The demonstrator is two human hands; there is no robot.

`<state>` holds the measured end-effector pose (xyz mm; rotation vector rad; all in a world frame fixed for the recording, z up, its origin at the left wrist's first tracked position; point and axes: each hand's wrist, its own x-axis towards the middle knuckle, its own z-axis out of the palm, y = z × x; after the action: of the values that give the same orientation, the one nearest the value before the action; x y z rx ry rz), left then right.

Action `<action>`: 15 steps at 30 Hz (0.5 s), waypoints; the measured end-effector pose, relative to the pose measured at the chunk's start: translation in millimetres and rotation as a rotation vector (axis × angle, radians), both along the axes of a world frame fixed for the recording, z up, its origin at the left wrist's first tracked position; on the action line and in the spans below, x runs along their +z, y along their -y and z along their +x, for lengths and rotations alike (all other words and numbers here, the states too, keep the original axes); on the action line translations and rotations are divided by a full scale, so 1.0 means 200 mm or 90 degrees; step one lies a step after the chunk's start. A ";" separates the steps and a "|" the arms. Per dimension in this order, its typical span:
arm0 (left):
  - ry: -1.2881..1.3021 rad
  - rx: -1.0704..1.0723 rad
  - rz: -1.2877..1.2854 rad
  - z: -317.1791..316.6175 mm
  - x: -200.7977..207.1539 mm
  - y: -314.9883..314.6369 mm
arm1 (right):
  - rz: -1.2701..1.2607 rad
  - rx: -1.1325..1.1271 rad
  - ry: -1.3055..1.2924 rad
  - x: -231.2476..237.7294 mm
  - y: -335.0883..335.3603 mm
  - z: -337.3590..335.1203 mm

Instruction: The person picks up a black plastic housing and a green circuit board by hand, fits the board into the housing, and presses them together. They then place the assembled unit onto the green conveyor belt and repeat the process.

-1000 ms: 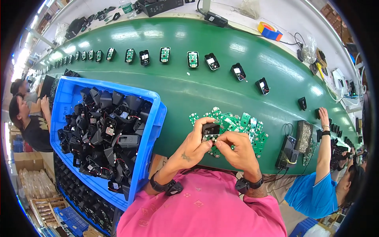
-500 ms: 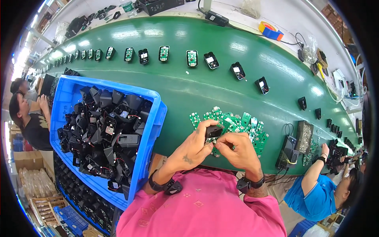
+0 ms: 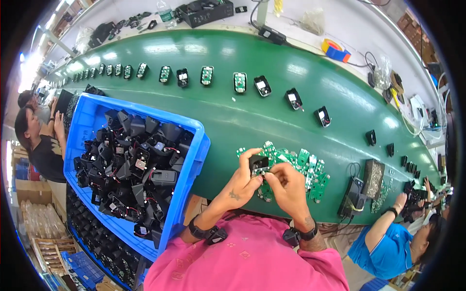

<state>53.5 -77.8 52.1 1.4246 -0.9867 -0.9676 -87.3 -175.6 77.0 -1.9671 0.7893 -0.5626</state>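
Note:
My left hand [image 3: 241, 184] grips a small black plastic housing [image 3: 258, 162], its thumb along the near side and its index finger over the top. At the near edge of that housing a small green-and-white part, apparently a circuit board [image 3: 260, 170], shows between my hands. Thumb and index finger of my right hand [image 3: 287, 183] are pinched right beside it; what they hold is too small to make out. Loose green circuit boards [image 3: 318, 180] lie heaped on the green table just beyond and to the right of my hands.
A blue crate [image 3: 200, 140] full of black housings [image 3: 141, 131] stands at left. Open housings, some with boards, line the green table [image 3: 223, 109]. At right are a black device [image 3: 353, 196] and a box [image 3: 373, 178]. Co-workers sit at left and in a blue shirt [image 3: 386, 247] at right.
The black housing has tilted so that more of its near edge and the green-and-white part shows. My right fingers have shifted slightly left against it. The whole view has moved a little.

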 end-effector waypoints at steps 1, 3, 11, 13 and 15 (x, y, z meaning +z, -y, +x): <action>-0.132 0.015 0.027 0.00 0.01 0.00 | 0.088 -0.079 -0.010 -0.01 -0.01 -0.01; -0.094 -0.032 -0.010 0.04 0.00 0.02 | 0.239 -0.036 0.026 -0.01 0.01 0.00; -0.126 -0.101 -0.032 0.07 -0.01 0.01 | 0.426 -0.017 0.148 -0.05 0.02 -0.03; -0.110 -0.072 -0.029 0.07 0.00 0.02 | 0.392 -0.030 0.196 -0.07 0.01 -0.03; -0.206 -0.128 0.041 0.07 0.04 0.02 | 0.405 -0.015 0.166 -0.08 0.03 -0.05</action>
<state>67.1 -82.7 61.0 1.1870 -0.8724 -1.3422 -98.2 -182.4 61.9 -1.2747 0.7154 -0.4912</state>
